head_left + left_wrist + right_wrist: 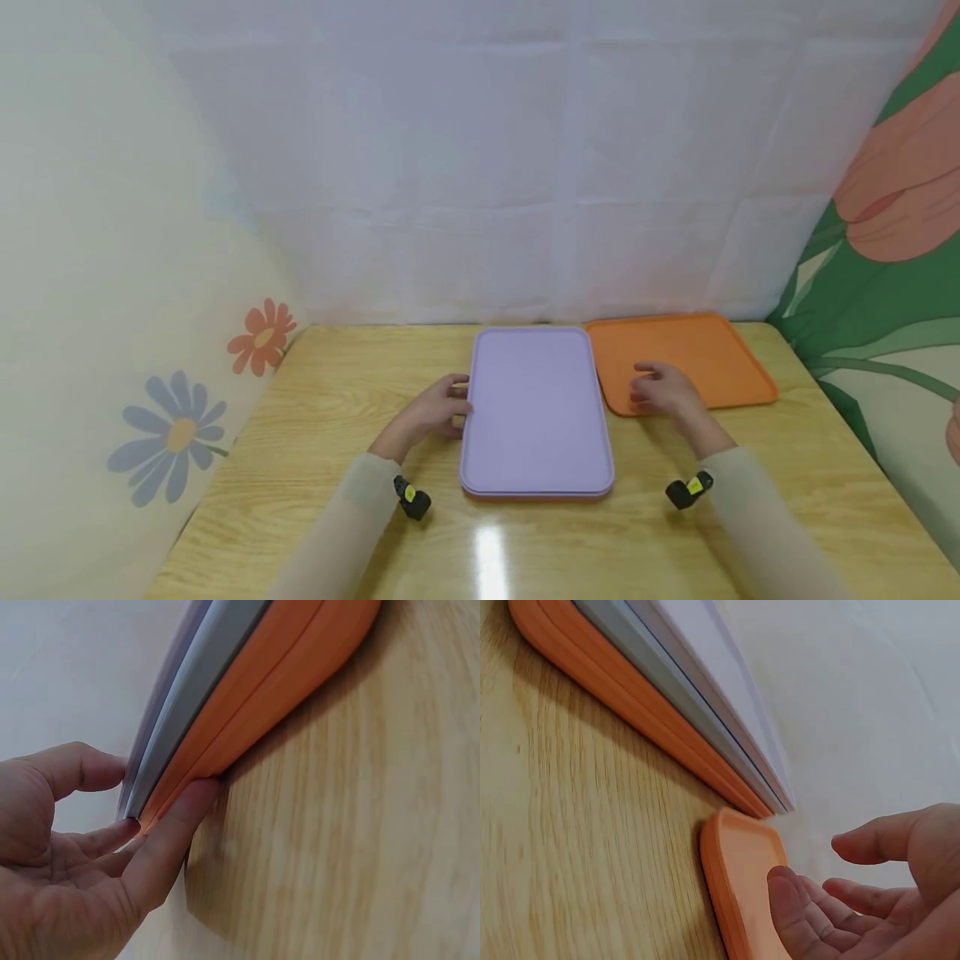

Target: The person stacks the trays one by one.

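A stack of rectangular trays stands in the middle of the wooden table, with a lilac tray [536,408] on top. Its edge shows a grey tray [199,690] and orange trays [259,694] beneath. My left hand [435,408] touches the stack's left side with its fingertips, fingers slightly bent along the edges. To the right, my right hand [666,390] hovers over a separate orange tray [712,358], fingers loosely bent and holding nothing. In the right wrist view, that tray's near corner lies close to the stack's far end.
The wooden table [337,367] meets a pale cloth backdrop [442,167] behind the trays. Flower-patterned cloth [915,308] hangs at the right, and more flowers show on the left cloth [75,292]. Small black wrist cameras [411,498] sit at both cuffs.
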Demonstrator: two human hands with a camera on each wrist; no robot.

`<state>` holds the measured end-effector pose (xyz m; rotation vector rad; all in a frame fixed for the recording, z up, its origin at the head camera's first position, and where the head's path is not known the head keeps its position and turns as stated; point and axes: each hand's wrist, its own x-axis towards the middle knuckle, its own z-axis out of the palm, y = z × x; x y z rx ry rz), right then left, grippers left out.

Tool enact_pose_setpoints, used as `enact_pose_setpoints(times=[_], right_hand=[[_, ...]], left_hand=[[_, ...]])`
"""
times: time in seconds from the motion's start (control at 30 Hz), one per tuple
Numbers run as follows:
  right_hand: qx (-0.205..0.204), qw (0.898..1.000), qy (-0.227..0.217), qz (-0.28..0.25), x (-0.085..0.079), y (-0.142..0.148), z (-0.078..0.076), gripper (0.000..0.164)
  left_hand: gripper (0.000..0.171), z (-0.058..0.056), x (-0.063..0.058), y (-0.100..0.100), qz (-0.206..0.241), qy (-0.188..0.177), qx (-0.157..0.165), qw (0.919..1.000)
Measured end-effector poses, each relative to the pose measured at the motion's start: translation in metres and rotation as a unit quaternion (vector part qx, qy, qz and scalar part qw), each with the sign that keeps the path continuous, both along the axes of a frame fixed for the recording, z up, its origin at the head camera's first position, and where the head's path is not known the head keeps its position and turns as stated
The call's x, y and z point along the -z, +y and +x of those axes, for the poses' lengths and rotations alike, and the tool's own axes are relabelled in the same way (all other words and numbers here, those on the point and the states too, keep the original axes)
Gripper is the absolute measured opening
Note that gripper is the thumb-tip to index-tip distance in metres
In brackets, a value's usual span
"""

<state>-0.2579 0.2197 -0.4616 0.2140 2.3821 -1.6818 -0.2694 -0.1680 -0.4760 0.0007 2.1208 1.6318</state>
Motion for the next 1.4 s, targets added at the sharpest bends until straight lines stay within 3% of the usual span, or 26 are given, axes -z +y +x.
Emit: enact_pose_setpoints(times=[0.37, 0.47, 0.7, 0.93, 1.1, 1.4], right_hand=[[0.039, 0.998, -0.009, -0.039, -0.002, 0.058, 0.012, 0.061], [0.033, 0.999, -0.006, -0.032, -0.002, 0.075, 0.014, 0.062], [0.017, 0.997, 0.014, -0.077, -0.002, 0.117, 0.012, 0.064], [-0.017, 0.999, 0.048, 0.012, -0.007, 0.148, 0.006, 0.062], [-0.024, 0.996, 0.046, 0.077, -0.014, 0.16, -0.001, 0.062], [-0.03, 0.979, 0.044, 0.198, -0.013, 0.18, -0.006, 0.065]], left_hand=[[0.069, -0.002, 0.004, -0.005, 0.015, -0.004, 0.001, 0.9999], [0.069, -0.002, 0.005, -0.005, 0.016, -0.007, -0.001, 0.9998], [0.069, -0.002, 0.006, -0.007, 0.02, -0.011, -0.007, 0.9997], [0.069, -0.001, 0.007, -0.008, 0.026, -0.011, 0.006, 0.9996], [0.069, -0.001, 0.007, -0.009, 0.039, -0.01, 0.002, 0.9992], [0.068, -0.002, 0.007, -0.009, 0.046, -0.018, 0.009, 0.9988]])
